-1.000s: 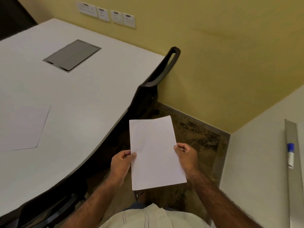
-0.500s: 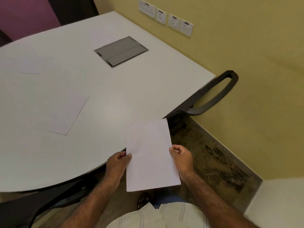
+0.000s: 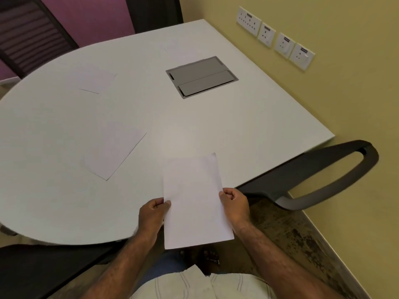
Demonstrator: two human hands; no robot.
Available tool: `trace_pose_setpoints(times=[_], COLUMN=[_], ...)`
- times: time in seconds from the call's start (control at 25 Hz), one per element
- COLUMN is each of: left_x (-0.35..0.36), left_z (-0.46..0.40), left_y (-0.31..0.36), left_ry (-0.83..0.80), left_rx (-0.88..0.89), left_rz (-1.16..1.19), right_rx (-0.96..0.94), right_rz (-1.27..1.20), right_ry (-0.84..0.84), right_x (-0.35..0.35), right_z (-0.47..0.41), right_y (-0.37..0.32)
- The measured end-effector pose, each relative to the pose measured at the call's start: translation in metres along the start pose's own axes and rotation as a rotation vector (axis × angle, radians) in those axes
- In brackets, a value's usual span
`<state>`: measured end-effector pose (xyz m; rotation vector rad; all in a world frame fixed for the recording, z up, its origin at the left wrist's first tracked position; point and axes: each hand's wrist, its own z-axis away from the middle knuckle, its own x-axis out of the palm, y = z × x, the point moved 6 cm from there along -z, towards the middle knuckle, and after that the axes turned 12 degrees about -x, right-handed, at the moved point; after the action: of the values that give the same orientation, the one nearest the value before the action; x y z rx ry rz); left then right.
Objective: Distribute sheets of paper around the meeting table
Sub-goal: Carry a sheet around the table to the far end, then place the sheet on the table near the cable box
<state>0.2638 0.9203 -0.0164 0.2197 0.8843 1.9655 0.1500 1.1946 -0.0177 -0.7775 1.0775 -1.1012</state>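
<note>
Now both hands pinch one sheet (image 3: 194,201); two sheets lie tabled.

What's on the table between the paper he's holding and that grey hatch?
Nothing: in the head view, bare white tabletop separates the held paper from the grey hatch.

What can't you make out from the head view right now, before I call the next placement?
- Held paper: whether it is one sheet or several; edges overlap, too thin to tell.
- Left hand and right hand: most fingers hidden under the paper.
- Table: left edge cut off by the frame.
- Far sheet: white on white, outline faint.
- Wall sockets: markings too small.
</note>
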Motion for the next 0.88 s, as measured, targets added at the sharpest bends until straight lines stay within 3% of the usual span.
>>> trace_pose_setpoints(times=[0.88], left_x=[0.046], left_z=[-0.192], left_y=[0.178], left_ry=[-0.023], left_rx=[0.045], left_rz=[-0.041], right_rx=[-0.054], right_rz=[0.163], right_ry=[0.125], right_x=[0.082], right_z=[-0.215], right_y=[-0.110])
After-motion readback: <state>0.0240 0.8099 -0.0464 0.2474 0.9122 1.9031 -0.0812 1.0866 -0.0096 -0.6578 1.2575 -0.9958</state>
